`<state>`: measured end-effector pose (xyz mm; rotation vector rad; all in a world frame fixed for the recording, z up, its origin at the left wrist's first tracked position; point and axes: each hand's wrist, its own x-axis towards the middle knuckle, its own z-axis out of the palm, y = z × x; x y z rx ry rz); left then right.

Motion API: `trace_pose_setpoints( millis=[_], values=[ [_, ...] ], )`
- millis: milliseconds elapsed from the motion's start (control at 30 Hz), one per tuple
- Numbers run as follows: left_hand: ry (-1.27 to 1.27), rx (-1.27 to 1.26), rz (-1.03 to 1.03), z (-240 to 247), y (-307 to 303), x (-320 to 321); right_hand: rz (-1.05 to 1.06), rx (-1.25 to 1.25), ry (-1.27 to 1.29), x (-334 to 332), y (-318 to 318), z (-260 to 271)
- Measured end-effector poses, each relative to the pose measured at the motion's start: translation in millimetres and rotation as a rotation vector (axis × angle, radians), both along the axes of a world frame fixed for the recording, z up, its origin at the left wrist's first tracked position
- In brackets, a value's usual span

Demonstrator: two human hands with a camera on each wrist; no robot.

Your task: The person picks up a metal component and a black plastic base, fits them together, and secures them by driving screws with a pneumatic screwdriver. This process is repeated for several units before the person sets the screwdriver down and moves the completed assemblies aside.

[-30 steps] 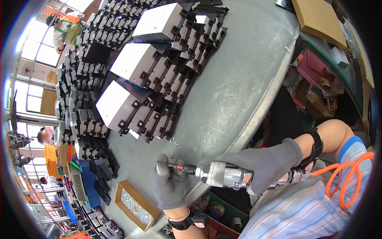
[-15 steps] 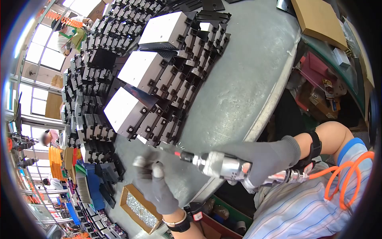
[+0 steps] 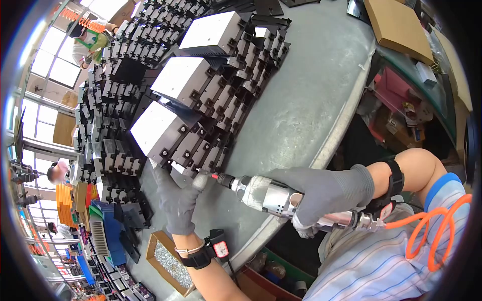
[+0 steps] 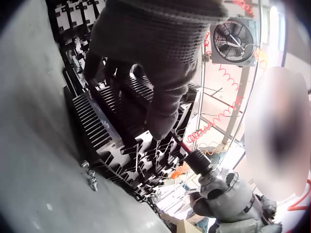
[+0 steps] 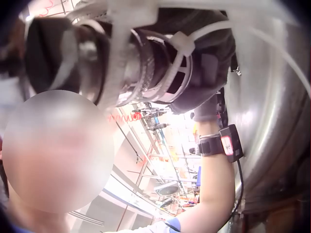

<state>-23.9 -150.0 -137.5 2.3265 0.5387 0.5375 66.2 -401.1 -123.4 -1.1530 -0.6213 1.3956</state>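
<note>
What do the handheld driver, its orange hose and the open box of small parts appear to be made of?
The driver looks like polished metal, given its bright silvery reflections. The hose seems to be smooth, flexible plastic or rubber, as it curls in glossy loops. The box is probably cardboard, judging by its matte brown walls, though thin wood is possible.

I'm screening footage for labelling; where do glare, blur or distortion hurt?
Head view: table edge bowed by the lens, corners black, white panels washed out. Left wrist view: left hand dark against brighter surroundings. Right wrist view: power tool blurred up close, daylight behind overexposed.
</note>
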Motion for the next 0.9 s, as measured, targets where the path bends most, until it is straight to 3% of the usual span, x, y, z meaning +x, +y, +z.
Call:
trace_pose_setpoints(
  millis=[200,300,400,467,500,567,700,767,900],
  values=[
    [-0.065,0.015,-0.061,-9.8,8.5,0.1,0.004,-0.013,0.022,-3.9,0.2,6.1],
    [-0.072,-0.103,-0.061,-9.1,6.2,1.2,-0.027,0.018,0.113,-5.9,-0.8,7.5],
    [-0.037,-0.048,-0.015,-8.3,4.1,2.3,-0.044,0.019,0.119,-7.4,0.0,9.2],
    [-0.167,0.188,-0.065,-13.6,7.9,2.9,-0.035,0.010,0.157,-10.1,0.3,10.9],
    [-0.166,0.188,-0.066,-13.0,6.5,2.3,-0.024,0.002,0.195,-11.6,0.5,11.8],
    [-0.093,0.378,0.036,-9.3,0.6,1.9,-0.032,-0.009,0.226,-15.6,0.4,13.0],
    [-0.108,0.403,0.067,-10.9,0.2,1.9,-0.085,-0.013,0.271,-19.0,2.9,15.4],
    [0.048,0.248,0.103,-5.4,-2.8,0.9,-0.071,-0.015,0.295,-18.5,4.3,14.2],
    [0.096,0.318,0.114,-3.1,-3.5,2.9,-0.046,0.021,0.235,-15.1,4.8,9.6]
  ],
)
